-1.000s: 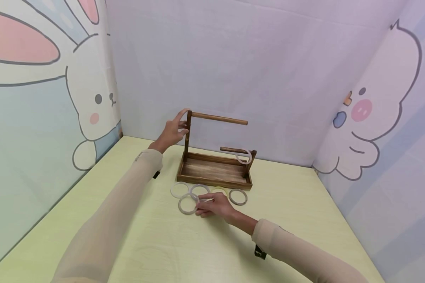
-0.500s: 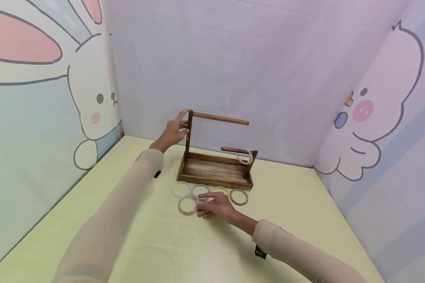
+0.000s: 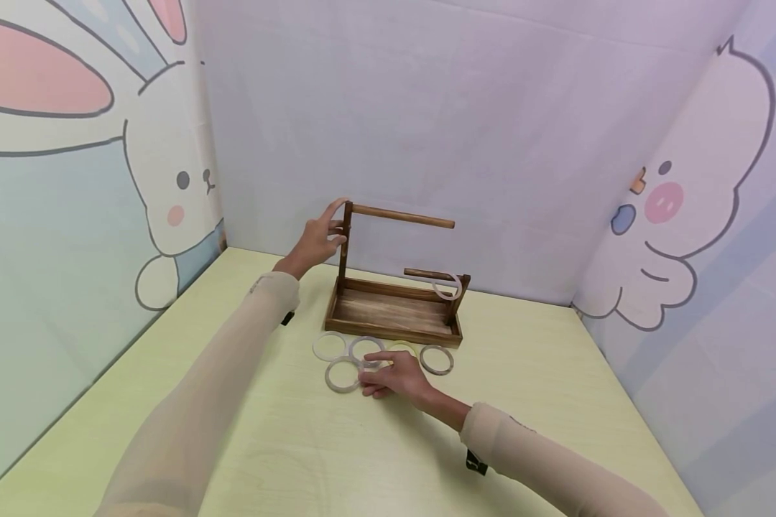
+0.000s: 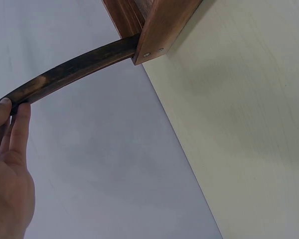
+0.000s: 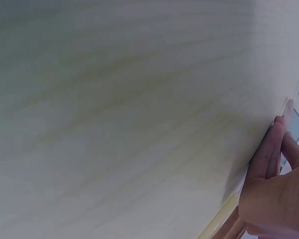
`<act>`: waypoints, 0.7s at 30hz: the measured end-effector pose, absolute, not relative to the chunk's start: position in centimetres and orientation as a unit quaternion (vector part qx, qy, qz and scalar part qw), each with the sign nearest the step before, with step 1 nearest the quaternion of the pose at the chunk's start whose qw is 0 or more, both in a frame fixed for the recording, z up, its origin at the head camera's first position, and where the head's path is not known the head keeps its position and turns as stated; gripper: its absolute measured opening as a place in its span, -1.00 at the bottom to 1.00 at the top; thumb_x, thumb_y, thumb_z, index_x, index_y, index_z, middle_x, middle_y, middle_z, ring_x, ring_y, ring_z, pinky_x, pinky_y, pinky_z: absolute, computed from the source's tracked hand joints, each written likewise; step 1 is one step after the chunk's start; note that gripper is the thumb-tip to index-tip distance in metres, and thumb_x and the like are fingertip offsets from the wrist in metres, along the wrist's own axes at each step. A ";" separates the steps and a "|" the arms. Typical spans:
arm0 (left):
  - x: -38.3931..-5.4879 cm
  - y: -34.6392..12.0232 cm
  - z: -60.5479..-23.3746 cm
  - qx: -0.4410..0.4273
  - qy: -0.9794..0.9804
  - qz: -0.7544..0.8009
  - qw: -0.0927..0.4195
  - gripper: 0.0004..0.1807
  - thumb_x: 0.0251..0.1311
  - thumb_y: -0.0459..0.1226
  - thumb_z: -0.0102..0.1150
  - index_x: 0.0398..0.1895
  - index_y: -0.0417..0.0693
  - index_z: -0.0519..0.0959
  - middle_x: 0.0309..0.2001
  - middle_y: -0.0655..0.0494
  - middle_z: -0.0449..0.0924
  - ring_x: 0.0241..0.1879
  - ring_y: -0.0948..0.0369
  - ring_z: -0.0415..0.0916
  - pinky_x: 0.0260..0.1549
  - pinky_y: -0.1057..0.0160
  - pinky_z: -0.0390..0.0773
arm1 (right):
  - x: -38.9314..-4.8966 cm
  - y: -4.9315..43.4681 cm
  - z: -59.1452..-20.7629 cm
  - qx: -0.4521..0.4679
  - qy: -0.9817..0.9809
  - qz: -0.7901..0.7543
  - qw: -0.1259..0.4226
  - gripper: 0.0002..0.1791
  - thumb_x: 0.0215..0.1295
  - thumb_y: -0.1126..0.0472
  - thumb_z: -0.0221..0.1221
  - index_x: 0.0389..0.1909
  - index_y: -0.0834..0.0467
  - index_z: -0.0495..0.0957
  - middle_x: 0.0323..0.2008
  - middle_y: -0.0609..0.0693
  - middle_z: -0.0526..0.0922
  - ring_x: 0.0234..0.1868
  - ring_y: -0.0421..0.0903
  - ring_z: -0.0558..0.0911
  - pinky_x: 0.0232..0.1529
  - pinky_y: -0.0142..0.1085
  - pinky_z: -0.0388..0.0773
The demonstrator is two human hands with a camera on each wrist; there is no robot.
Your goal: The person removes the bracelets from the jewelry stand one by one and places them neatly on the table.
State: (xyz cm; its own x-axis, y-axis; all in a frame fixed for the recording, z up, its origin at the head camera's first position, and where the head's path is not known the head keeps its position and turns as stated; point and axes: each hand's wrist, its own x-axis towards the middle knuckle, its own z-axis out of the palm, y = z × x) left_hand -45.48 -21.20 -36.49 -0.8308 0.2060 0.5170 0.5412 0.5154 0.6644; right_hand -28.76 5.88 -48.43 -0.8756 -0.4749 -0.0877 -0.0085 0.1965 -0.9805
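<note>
My left hand (image 3: pixel 313 243) pinches the tall post (image 3: pixel 343 255) of a brown wooden rack near its top, thumb and fingers on either side in the left wrist view. My right hand (image 3: pixel 401 377) is low over the table, thumb and fingertips pinching the right rim of a pale grey bangle (image 3: pixel 328 377). That rim also shows at the fingertips in the right wrist view. Behind it, along the rack's front, lie a clear bangle (image 3: pixel 313 347), a lavender bangle (image 3: pixel 366 337), a yellow bangle (image 3: pixel 401 342) partly hidden by my right hand, and a dark grey bangle (image 3: pixel 452 361).
The rack's shallow tray (image 3: pixel 388 333) stands toward the back of the table. A pale pink bangle (image 3: pixel 449 298) hangs on its short lower bar (image 3: pixel 420 273); the long upper bar (image 3: pixel 401 215) bears none. Cloth walls (image 3: pixel 414 108) with cartoon animals enclose the table.
The grey bangle has come down slightly, overlapping the lavender one less. My right hand has shifted very little. The left hand keeps its place on the post.
</note>
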 end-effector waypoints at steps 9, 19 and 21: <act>-45.6 -21.2 -36.6 -0.222 -0.849 -0.438 0.194 -0.02 0.39 -0.51 0.22 0.66 0.43 0.01 0.29 -0.34 0.54 0.30 -0.13 0.54 0.15 -0.11 0.64 | -28.7 5.9 -48.7 -0.164 0.747 -0.618 0.183 -0.43 0.29 0.35 0.41 0.29 0.41 0.54 -0.34 0.30 0.79 -0.40 0.04 0.83 -0.41 -0.27 0.76; -45.7 -21.3 -36.6 -0.225 -0.846 -0.440 0.196 -0.02 0.38 -0.52 0.23 0.67 0.39 0.03 0.26 -0.30 0.57 0.28 -0.12 0.56 0.15 -0.11 0.64 | -28.8 6.1 -48.7 -0.164 0.740 -0.622 0.196 -0.42 0.30 0.36 0.40 0.31 0.44 0.50 -0.32 0.30 0.79 -0.39 0.03 0.83 -0.39 -0.30 0.76; -45.8 -21.2 -36.7 -0.225 -0.845 -0.444 0.195 -0.01 0.38 -0.53 0.22 0.67 0.40 0.02 0.26 -0.29 0.58 0.28 -0.12 0.56 0.15 -0.10 0.64 | -28.8 6.3 -48.6 -0.165 0.739 -0.622 0.199 -0.42 0.32 0.36 0.39 0.32 0.44 0.49 -0.29 0.30 0.79 -0.37 0.04 0.83 -0.37 -0.30 0.77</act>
